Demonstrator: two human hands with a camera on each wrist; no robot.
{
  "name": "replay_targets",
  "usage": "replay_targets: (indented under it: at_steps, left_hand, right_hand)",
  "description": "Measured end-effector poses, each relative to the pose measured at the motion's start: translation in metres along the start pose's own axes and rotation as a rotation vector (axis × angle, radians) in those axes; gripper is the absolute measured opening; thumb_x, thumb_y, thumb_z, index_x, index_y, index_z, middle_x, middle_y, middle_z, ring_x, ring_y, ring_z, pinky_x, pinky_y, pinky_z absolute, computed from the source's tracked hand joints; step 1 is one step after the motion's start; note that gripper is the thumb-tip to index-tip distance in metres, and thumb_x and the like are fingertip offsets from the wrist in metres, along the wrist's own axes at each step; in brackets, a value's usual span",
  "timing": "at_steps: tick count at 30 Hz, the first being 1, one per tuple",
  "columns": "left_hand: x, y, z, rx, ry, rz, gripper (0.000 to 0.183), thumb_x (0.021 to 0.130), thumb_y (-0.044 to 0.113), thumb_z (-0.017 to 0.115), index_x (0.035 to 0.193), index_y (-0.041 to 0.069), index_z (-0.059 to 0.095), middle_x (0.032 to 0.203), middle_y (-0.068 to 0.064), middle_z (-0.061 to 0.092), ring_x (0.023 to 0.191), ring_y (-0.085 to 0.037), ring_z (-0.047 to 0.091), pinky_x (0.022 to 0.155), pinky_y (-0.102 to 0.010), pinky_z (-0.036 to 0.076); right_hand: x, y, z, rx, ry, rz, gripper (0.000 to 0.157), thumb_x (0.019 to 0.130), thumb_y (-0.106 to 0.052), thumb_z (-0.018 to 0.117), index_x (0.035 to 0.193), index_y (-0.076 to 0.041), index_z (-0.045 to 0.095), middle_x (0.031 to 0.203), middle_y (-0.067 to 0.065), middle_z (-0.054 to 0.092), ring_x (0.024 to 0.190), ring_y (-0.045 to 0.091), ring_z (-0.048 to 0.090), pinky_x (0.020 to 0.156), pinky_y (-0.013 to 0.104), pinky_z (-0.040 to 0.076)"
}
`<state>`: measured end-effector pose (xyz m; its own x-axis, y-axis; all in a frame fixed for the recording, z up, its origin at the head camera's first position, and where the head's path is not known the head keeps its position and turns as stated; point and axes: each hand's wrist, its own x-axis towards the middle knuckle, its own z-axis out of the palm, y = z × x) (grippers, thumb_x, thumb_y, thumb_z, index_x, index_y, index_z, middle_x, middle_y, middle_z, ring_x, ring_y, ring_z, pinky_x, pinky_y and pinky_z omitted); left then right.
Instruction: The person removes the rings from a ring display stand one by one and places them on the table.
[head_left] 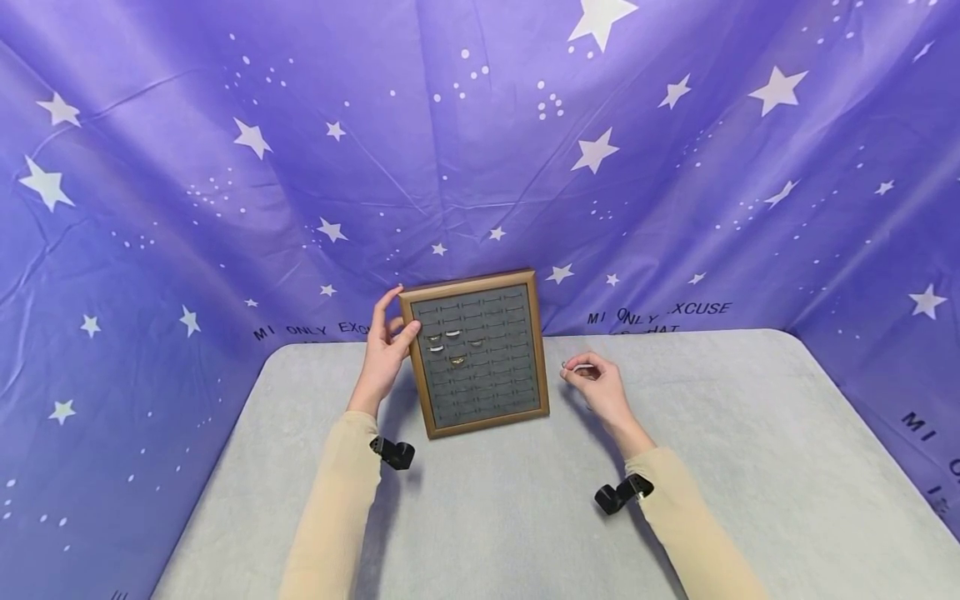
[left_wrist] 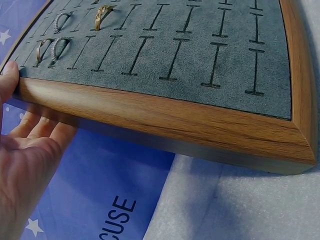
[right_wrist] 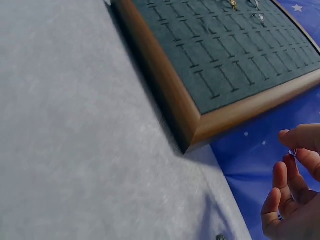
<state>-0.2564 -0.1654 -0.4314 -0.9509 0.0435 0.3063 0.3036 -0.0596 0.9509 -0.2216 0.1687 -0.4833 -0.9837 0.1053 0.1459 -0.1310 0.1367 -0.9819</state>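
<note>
A wood-framed ring display tray point(head_left: 539, 350) with grey slotted padding stands tilted up on the table. My left hand point(head_left: 385, 358) grips its left edge, thumb on the front and fingers behind, as the left wrist view shows. Several rings sit in slots at the upper left, among them a gold ring point(left_wrist: 102, 17) and a sparkling silver ring point(left_wrist: 59, 49). Off the tray's right side, my right hand point(head_left: 597, 387) pinches a small shiny ring point(right_wrist: 292, 152) between thumb and fingertips, apart from the tray. Fingers cover most of that ring.
The pale grey table point(head_left: 480, 517) extends around the tray. A purple curtain point(head_left: 465, 167) with white stars hangs behind and at both sides. Black wrist cameras sit on both sleeves. A small dark thing point(right_wrist: 220, 237), kind unclear, shows at the right wrist view's bottom edge.
</note>
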Motion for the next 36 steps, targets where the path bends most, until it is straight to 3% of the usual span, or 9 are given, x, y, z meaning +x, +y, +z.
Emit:
replay_targets:
  at_steps: [6,13,19,25,31,36]
  left_hand:
    - [0.000,0.000,0.000,0.014,0.002,-0.003,0.058,0.098,0.013,0.058,0.148,0.030,0.033,0.107,-0.010,0.062,0.075,-0.013,0.061,0.060,-0.024,0.050]
    - [0.002,-0.001,0.001,0.003,0.002,-0.013,0.059,0.098,0.012,0.057,0.149,0.027,0.032,0.107,-0.011,0.060,0.075,-0.013,0.060,0.060,-0.023,0.049]
    - [0.002,0.000,0.002,-0.019,0.003,-0.020,0.059,0.098,0.009,0.057,0.149,0.027,0.032,0.108,-0.013,0.060,0.083,-0.016,0.064,0.069,-0.031,0.055]
    - [0.002,-0.001,0.002,-0.031,0.009,-0.018,0.060,0.098,0.005,0.056,0.148,0.027,0.033,0.108,-0.015,0.060,0.083,-0.016,0.063,0.069,-0.032,0.055]
    - [0.001,0.000,0.002,-0.015,0.015,-0.013,0.059,0.098,0.005,0.057,0.148,0.027,0.033,0.106,-0.013,0.061,0.079,-0.014,0.062,0.064,-0.027,0.053]
    - [0.000,0.001,0.002,-0.012,0.015,-0.015,0.059,0.098,0.007,0.057,0.148,0.027,0.033,0.108,-0.014,0.060,0.081,-0.014,0.063,0.065,-0.028,0.054]
  right_hand:
    - [-0.005,0.008,-0.009,-0.008,-0.021,0.026,0.011,0.083,0.005,0.071,0.088,0.010,0.062,0.081,0.008,0.062,0.065,0.008,0.053,0.046,0.017,0.039]
    - [-0.006,0.012,-0.024,-0.097,-0.059,-0.012,0.013,0.082,0.005,0.071,0.089,0.011,0.061,0.088,0.010,0.064,0.076,0.010,0.056,0.065,0.018,0.046]
    - [-0.005,0.015,-0.036,-0.154,-0.072,-0.002,0.011,0.081,0.007,0.070,0.088,0.010,0.063,0.088,0.015,0.064,0.077,0.012,0.055,0.069,0.017,0.043]
    - [-0.015,-0.005,-0.041,-0.188,-0.082,0.002,0.012,0.080,0.012,0.067,0.089,0.016,0.060,0.089,0.024,0.062,0.078,0.017,0.056,0.071,0.017,0.042]
    - [-0.010,0.026,-0.052,-0.211,-0.064,-0.027,0.013,0.079,0.008,0.071,0.089,0.011,0.063,0.090,0.021,0.063,0.077,0.009,0.056,0.072,0.016,0.043]
    - [-0.011,0.030,-0.058,-0.236,-0.057,-0.026,0.014,0.080,0.005,0.072,0.089,0.010,0.064,0.086,0.014,0.064,0.077,0.008,0.055,0.072,0.016,0.042]
